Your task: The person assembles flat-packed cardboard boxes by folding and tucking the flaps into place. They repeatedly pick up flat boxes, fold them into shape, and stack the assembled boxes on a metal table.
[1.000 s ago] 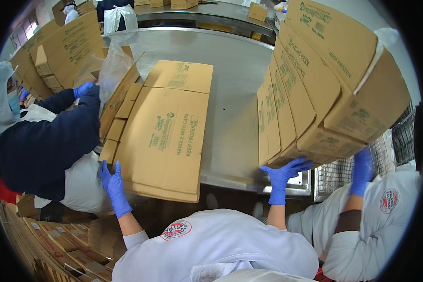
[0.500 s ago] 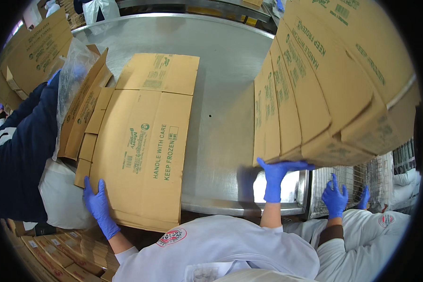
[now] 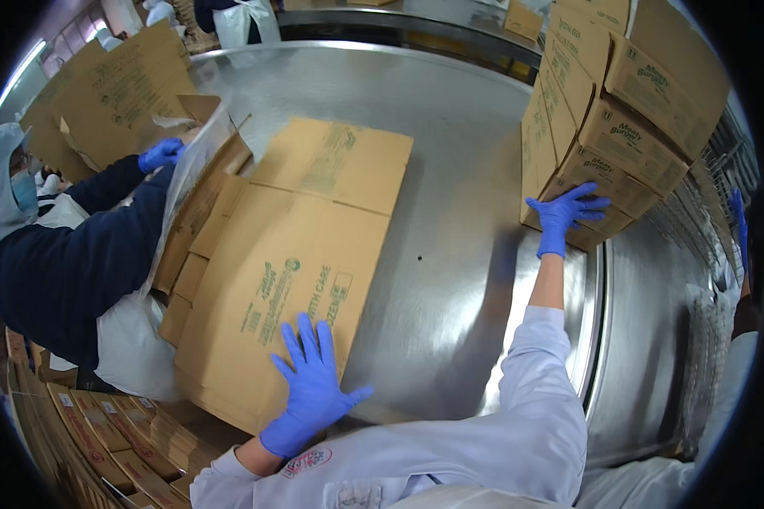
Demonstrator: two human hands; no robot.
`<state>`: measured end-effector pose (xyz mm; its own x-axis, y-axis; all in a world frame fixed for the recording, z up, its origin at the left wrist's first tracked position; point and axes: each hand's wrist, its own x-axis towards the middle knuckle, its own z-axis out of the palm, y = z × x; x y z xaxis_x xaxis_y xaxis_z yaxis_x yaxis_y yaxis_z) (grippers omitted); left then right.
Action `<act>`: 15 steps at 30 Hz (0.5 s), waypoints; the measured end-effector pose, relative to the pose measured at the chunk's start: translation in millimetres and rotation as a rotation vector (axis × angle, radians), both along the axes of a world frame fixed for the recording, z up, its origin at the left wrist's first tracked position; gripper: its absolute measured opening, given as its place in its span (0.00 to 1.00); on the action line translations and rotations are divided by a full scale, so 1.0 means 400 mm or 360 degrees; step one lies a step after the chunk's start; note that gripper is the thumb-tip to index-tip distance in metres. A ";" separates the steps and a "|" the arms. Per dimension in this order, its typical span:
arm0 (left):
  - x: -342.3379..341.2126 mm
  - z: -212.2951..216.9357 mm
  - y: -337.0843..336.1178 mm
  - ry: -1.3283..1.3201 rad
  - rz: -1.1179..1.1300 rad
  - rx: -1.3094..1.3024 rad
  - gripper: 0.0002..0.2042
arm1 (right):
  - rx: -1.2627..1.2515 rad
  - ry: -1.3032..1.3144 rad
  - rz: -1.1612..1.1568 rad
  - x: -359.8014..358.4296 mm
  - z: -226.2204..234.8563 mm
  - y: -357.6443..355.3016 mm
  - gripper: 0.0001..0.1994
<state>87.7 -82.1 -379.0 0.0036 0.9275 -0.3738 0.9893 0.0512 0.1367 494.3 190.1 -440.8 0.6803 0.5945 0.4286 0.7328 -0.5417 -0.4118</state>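
On steel table (image 3: 450,280), two gloved hands, left hand (image 3: 311,386), right hand (image 3: 563,216)

Beside us, a person in a dark sleeve (image 3: 68,263) and blue glove (image 3: 160,154) leans over the steel table (image 3: 450,280); flat cartons (image 3: 102,93) lean behind them.

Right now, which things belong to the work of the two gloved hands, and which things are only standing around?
In hand:
- left hand, flat on the flattened cardboard box
- right hand, against the stack of assembled cartons
- steel table, bearing both

Only around:
- co-worker in a dark sleeve with a clear plastic bag
- folded cartons below the table's edge
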 end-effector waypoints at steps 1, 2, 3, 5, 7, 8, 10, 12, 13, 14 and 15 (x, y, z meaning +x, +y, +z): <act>-0.003 -0.015 0.002 0.0033 0.0037 0.0008 0.55 | -0.0070 0.0015 -0.0040 0.015 0.009 0.039 0.74; -0.013 -0.059 -0.008 0.0068 0.0078 0.0033 0.55 | -0.0125 0.0055 -0.0053 0.026 0.012 0.073 0.74; -0.021 -0.087 -0.009 0.0102 0.0118 0.0055 0.55 | -0.0183 0.0094 -0.0066 0.035 0.016 0.106 0.74; -0.021 -0.091 -0.004 0.0162 0.0133 0.0017 0.53 | -0.0393 0.0048 -0.0094 0.020 0.057 0.162 0.72; -0.022 -0.095 -0.002 0.0236 0.0084 0.0027 0.51 | -0.0539 -0.0040 0.0009 0.041 0.074 0.190 0.69; -0.019 -0.097 0.001 0.0263 0.0049 0.0058 0.49 | -0.0624 -0.0158 0.0105 0.061 0.079 0.206 0.67; -0.019 -0.136 0.000 0.0447 -0.0090 0.0253 0.46 | -0.0789 -0.0391 0.0288 0.103 0.082 0.219 0.61; -0.025 -0.217 -0.025 0.0736 -0.0289 0.0546 0.42 | -0.0527 -0.0129 0.0643 0.115 0.094 0.208 0.57; -0.026 -0.215 -0.031 0.0775 -0.0375 0.0617 0.41 | -0.0189 -0.0227 0.0774 0.118 0.058 0.195 0.48; -0.020 -0.214 -0.045 0.0803 -0.0454 0.0682 0.41 | -0.0146 -0.0024 0.1067 0.098 0.021 0.172 0.45; -0.019 -0.201 -0.045 0.0843 -0.0529 0.0761 0.40 | -0.0085 0.0188 0.1358 0.055 0.013 0.147 0.41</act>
<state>80.2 -100.0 -459.4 0.2423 0.9695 0.0363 0.8820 -0.2045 -0.4246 516.3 248.8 -435.4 0.0302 0.9399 0.3400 0.8519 0.1538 -0.5006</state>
